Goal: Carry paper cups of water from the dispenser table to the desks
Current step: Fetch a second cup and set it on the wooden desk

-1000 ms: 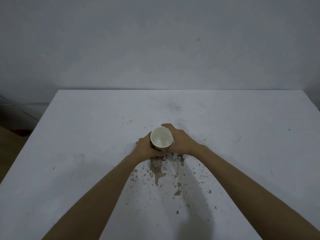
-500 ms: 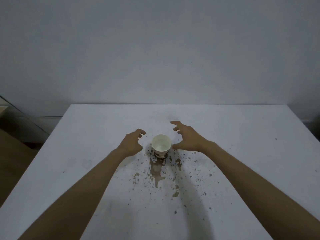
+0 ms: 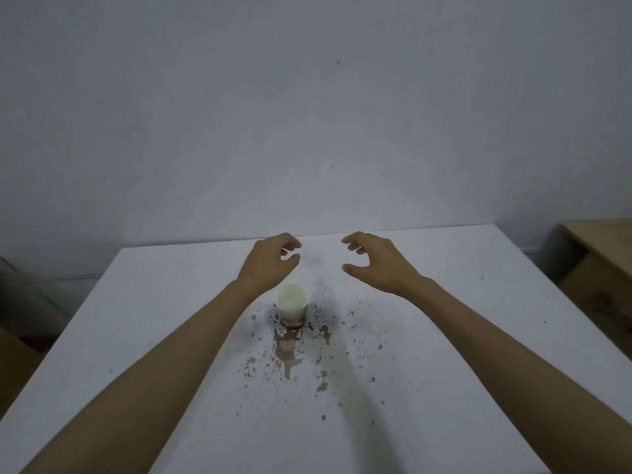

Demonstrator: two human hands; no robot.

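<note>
Standing upright near the middle of the table [image 3: 444, 336] is a small paper cup [image 3: 291, 305], a tapered cylinder with a round white rim, pale inside and a dark printed band at its base. The tabletop is flat, matte and white, chipped into brown flecks and a worn streak [image 3: 287, 357] just in front of the cup. Both hands hover above the table beyond the cup, apart from it: left hand [image 3: 268, 263] and right hand [image 3: 379, 265], fingers loosely curled and spread, holding nothing.
</note>
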